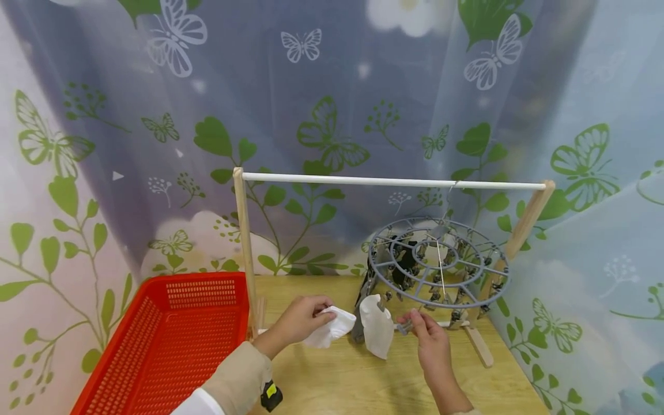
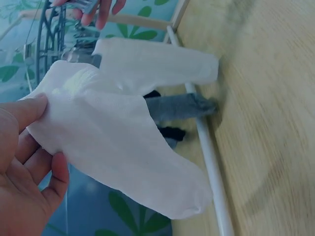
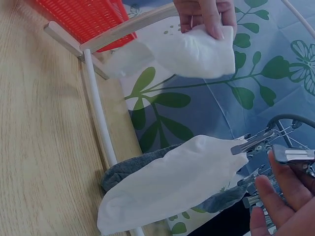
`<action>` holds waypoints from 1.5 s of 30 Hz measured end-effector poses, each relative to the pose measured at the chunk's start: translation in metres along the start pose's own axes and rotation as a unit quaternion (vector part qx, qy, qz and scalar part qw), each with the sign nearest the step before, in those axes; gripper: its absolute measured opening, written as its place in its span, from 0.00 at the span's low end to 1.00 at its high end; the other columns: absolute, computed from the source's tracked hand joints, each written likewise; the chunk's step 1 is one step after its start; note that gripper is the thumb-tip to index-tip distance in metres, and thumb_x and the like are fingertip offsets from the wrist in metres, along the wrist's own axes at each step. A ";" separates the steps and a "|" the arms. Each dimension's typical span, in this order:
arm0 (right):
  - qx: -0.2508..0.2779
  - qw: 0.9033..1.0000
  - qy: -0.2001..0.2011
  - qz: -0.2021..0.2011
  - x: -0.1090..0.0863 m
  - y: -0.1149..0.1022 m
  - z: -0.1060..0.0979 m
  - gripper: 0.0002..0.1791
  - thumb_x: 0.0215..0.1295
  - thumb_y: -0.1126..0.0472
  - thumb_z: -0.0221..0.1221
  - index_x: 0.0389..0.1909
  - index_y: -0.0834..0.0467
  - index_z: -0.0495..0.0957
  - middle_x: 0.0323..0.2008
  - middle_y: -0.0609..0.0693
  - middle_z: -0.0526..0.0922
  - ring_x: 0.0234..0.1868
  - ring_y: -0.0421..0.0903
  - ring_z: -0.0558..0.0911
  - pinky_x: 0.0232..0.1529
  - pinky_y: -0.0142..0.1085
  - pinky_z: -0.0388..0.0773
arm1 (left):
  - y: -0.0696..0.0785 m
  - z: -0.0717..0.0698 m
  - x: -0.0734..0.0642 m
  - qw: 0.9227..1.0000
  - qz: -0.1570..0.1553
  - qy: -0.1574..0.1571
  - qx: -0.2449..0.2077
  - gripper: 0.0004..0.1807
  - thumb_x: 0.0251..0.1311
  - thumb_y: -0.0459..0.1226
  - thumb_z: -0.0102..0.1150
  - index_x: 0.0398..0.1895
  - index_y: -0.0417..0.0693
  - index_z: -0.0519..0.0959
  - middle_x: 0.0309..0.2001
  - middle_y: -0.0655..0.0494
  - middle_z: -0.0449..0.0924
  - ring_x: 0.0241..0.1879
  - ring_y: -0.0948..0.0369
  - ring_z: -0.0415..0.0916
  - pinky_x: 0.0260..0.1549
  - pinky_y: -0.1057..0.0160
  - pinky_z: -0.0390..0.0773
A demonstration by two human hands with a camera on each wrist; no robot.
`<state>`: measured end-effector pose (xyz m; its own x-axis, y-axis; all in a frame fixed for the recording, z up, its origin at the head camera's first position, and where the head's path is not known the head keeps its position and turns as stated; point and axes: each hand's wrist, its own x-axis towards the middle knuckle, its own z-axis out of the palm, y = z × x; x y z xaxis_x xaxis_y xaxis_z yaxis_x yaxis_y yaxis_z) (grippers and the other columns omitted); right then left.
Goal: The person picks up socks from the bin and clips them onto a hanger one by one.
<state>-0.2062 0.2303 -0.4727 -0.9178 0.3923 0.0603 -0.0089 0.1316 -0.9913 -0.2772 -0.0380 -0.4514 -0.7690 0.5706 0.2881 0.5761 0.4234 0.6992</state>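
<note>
My left hand [image 1: 302, 318] pinches a white sock [image 2: 118, 132] by its cuff between thumb and fingers; the foot end hangs loose. My right hand [image 1: 434, 349] holds a grey clip [image 3: 295, 155] at the near left edge of the round hanger [image 1: 370, 259]. Between my hands another white sock [image 1: 377, 327] hangs from a clip on the hanger, toe down. Behind it hang a grey sock [image 2: 179, 106] and black socks [image 1: 404, 262]. In the right wrist view the held clip has no cloth in its jaws.
The hanger hooks over the white bar [image 1: 353, 180] of a wooden-post rack [image 1: 244, 230] on the wooden table [image 1: 332, 386]. To the left is a red basket [image 1: 199, 328]. A low white rod [image 2: 204, 147] crosses the rack's base. A butterfly-patterned curtain [image 1: 332, 75] stands behind.
</note>
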 end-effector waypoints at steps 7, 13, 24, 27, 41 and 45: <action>0.007 1.000 -0.008 -0.024 0.000 0.001 0.001 0.25 0.74 0.49 0.50 0.42 0.70 0.79 0.33 0.49 0.87 0.41 0.33 0.81 0.46 0.25 0.74 | 0.004 0.012 0.006 1.000 0.009 -0.020 0.014 0.04 0.66 0.38 0.60 0.40 0.49 0.82 0.32 0.61 0.81 0.23 0.71 0.65 0.26 0.69 0.69; 0.029 0.998 0.002 -0.049 0.001 0.005 0.002 0.23 0.74 0.52 0.51 0.40 0.72 0.79 0.29 0.42 0.86 0.37 0.33 0.82 0.44 0.26 0.75 | 0.009 0.020 0.011 1.000 0.021 -0.022 0.005 0.03 0.65 0.37 0.60 0.37 0.50 0.82 0.31 0.62 0.80 0.25 0.71 0.65 0.27 0.70 0.69; 0.039 0.996 0.014 -0.082 0.001 0.006 0.006 0.21 0.74 0.57 0.52 0.38 0.75 0.79 0.28 0.48 0.86 0.38 0.36 0.81 0.44 0.25 0.74 | 0.016 0.040 0.020 0.998 0.032 -0.045 -0.006 0.05 0.67 0.37 0.58 0.41 0.48 0.82 0.32 0.60 0.81 0.27 0.71 0.67 0.30 0.70 0.70; 0.036 0.995 0.011 -0.089 0.001 0.006 0.007 0.20 0.74 0.57 0.52 0.38 0.73 0.80 0.29 0.51 0.86 0.38 0.36 0.81 0.45 0.25 0.74 | 0.019 0.045 0.023 0.998 0.027 -0.057 -0.017 0.05 0.67 0.37 0.57 0.42 0.49 0.82 0.33 0.60 0.81 0.27 0.71 0.68 0.30 0.70 0.70; 0.038 0.994 0.012 -0.102 -0.001 0.004 0.009 0.20 0.74 0.58 0.52 0.34 0.72 0.81 0.29 0.55 0.86 0.40 0.34 0.81 0.47 0.24 0.72 | 0.032 0.065 0.031 0.996 0.046 -0.073 0.008 0.04 0.65 0.37 0.59 0.40 0.50 0.83 0.35 0.61 0.82 0.33 0.73 0.72 0.36 0.72 0.72; 0.033 0.994 0.012 -0.104 -0.002 0.004 0.008 0.20 0.75 0.58 0.51 0.35 0.73 0.81 0.27 0.49 0.86 0.40 0.35 0.80 0.46 0.23 0.71 | 0.034 0.067 0.031 0.996 0.048 -0.074 0.012 0.04 0.65 0.37 0.60 0.40 0.50 0.83 0.35 0.62 0.82 0.33 0.73 0.72 0.36 0.72 0.72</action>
<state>-0.2077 0.2233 -0.4780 -0.8840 0.3844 0.2660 -0.2234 0.1523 -0.9627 -0.2635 0.0414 -0.4627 -0.6616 0.7060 0.2527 0.6529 0.3767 0.6571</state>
